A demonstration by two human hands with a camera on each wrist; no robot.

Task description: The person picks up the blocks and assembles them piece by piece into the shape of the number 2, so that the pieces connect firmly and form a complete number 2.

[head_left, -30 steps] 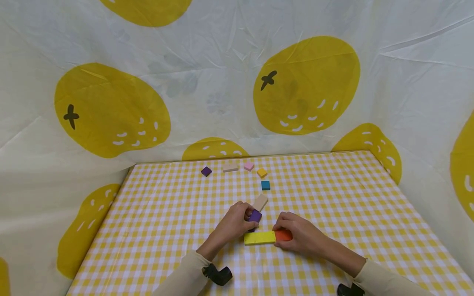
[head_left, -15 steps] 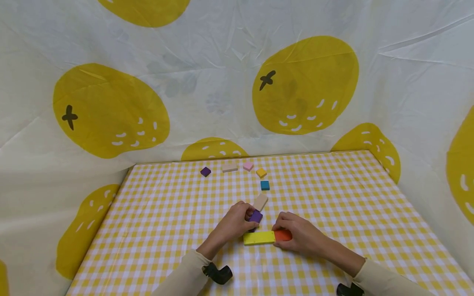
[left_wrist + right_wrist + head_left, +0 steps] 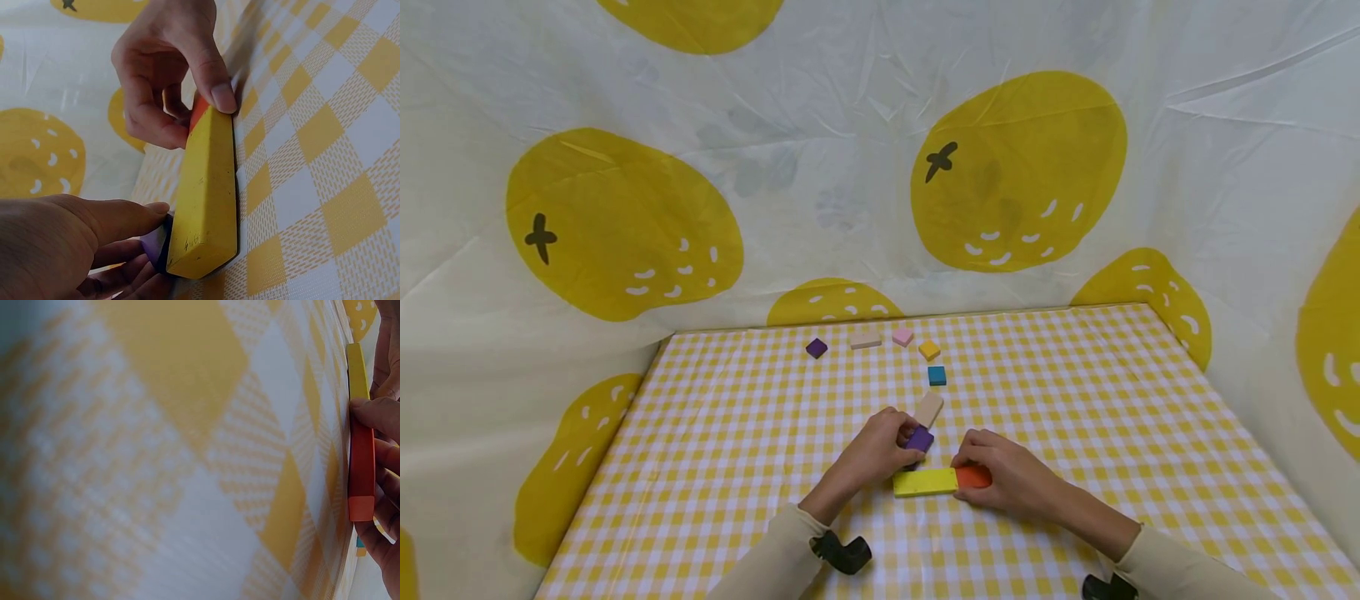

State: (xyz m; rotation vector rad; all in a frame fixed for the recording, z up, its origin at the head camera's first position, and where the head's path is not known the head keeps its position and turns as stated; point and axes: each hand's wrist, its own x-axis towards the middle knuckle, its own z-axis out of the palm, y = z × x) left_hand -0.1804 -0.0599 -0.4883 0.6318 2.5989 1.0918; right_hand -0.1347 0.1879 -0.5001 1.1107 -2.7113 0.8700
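Observation:
My left hand [image 3: 876, 450] pinches a purple block [image 3: 921, 439] between thumb and fingers. One end of that block meets a tan block [image 3: 929, 409]. Just below it lies a long yellow block [image 3: 925, 482], and in the left wrist view the purple block [image 3: 154, 245] sits right beside the yellow block's near end. My right hand [image 3: 1013, 473] grips an orange-red block [image 3: 973, 477] set end to end with the yellow one. Its thumb lies at the seam between these two in the left wrist view. Fingers partly cover the purple and orange-red blocks.
Farther back, a teal block [image 3: 937, 376], a yellow-orange block [image 3: 929, 350], a pink block [image 3: 902, 337], another tan block [image 3: 866, 341] and a dark purple block [image 3: 817, 348] form a spaced curve. Beneath lies a checked tablecloth [image 3: 1075, 383], with a fruit-print curtain [image 3: 842, 183] behind.
The purple block and the tan block touching it have shifted very slightly to the right. My right hand and the orange-red and yellow blocks have stayed put.

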